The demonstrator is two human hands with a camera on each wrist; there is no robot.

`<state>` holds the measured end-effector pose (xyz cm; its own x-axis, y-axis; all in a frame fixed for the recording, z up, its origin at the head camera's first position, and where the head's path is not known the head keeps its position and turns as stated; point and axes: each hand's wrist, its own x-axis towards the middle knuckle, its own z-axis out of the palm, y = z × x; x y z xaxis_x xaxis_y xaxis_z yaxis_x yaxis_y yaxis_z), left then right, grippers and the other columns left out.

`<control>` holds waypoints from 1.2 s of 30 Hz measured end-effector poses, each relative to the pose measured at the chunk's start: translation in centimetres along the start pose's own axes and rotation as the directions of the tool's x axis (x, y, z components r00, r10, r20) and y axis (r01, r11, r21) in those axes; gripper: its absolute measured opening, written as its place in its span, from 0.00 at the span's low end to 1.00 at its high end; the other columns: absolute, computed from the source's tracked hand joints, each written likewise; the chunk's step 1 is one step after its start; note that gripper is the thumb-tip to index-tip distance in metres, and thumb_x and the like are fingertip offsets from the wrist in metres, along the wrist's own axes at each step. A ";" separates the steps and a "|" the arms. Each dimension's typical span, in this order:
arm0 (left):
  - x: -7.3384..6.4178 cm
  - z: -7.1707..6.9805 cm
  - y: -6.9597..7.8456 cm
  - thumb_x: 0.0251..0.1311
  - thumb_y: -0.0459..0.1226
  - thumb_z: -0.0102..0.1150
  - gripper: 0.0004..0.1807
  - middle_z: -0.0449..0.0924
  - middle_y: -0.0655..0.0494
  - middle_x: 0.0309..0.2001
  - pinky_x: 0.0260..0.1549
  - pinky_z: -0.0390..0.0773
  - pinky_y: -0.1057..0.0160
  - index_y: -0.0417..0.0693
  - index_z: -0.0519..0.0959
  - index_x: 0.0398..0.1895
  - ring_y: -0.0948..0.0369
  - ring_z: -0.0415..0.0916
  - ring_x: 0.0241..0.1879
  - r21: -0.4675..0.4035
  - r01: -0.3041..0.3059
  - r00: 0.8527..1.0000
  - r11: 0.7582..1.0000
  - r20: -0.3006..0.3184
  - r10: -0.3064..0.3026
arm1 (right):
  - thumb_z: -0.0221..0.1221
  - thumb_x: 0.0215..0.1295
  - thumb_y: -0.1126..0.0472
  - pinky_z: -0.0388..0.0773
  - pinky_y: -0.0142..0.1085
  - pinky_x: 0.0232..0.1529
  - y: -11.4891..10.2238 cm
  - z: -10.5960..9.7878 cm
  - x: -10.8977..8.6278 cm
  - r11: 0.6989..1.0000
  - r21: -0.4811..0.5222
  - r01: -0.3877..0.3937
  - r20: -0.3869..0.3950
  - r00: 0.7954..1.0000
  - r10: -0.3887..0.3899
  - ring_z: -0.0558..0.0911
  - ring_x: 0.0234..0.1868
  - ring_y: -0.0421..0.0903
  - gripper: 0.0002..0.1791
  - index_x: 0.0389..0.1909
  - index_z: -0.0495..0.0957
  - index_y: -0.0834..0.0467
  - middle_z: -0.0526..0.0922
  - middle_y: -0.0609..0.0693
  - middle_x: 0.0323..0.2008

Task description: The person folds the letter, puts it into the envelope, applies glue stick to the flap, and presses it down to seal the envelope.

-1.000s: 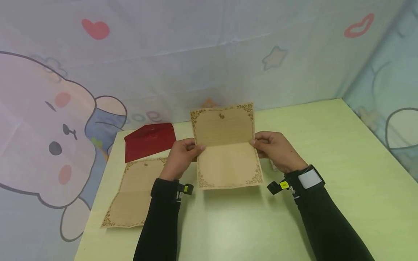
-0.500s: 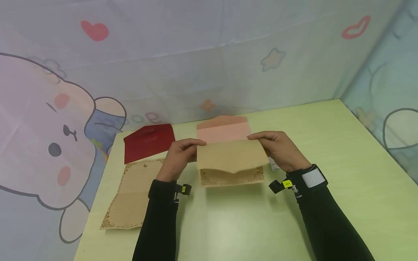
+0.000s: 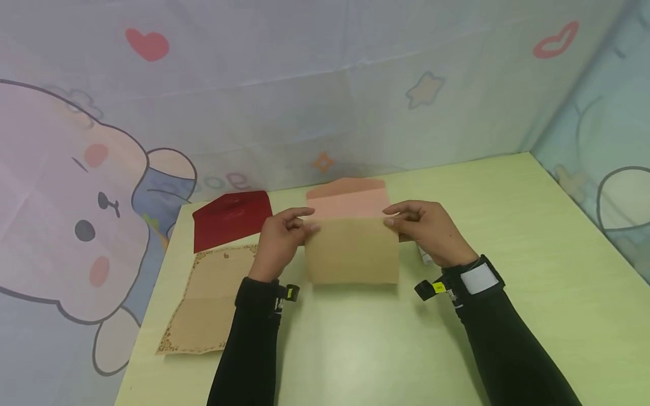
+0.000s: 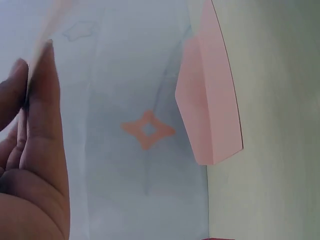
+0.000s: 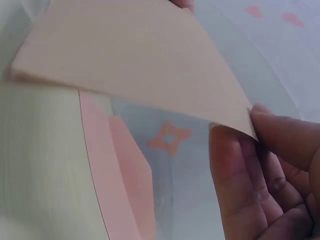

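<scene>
Between my two hands is a sheet of beige letter paper (image 3: 351, 251), folded in half with its plain back outward. My left hand (image 3: 281, 242) pinches its upper left corner between thumb and fingers. At the upper right corner, my right hand (image 3: 429, 234) grips it the same way. The right wrist view shows the paper (image 5: 130, 55) slightly bowed, with my right thumb (image 5: 285, 135) on one face and fingers behind. Just beyond the paper lies a pink envelope (image 3: 350, 203), flap up, its lower part hidden by the sheet.
On the left, a second bordered letter sheet (image 3: 213, 304) lies unfolded, partly under my left arm. A red envelope (image 3: 233, 220) lies behind it. A small white object (image 3: 424, 256) shows below my right hand. The pale green table (image 3: 533, 254) meets a printed cloth backdrop (image 3: 284, 113).
The sheet was held unfolded, its printed side showing. Its top half has come down over the bottom half, hiding the print and uncovering the pink envelope. The hands have stayed nearly in place.
</scene>
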<state>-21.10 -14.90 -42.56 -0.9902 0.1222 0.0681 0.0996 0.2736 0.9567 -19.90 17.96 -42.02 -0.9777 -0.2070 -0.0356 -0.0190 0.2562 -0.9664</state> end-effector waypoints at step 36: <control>-0.6 2.6 0.9 0.77 0.39 0.73 0.06 0.95 0.46 0.39 0.29 0.83 0.66 0.47 0.95 0.46 0.65 0.81 0.27 0.129 -0.089 0.994 0.988 -0.046 0.096 | 0.66 0.83 0.58 0.78 0.38 0.41 -3.6 5.7 1.4 0.740 -0.588 0.325 0.133 0.942 -0.308 0.82 0.34 0.43 0.09 0.43 0.93 0.56 0.93 0.48 0.36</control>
<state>-20.18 -12.25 -42.46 -0.9796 0.1034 0.1723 0.1991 0.3827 0.9022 -20.00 11.39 -40.05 -0.8873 -0.3997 0.2302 -0.4551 0.6777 -0.5776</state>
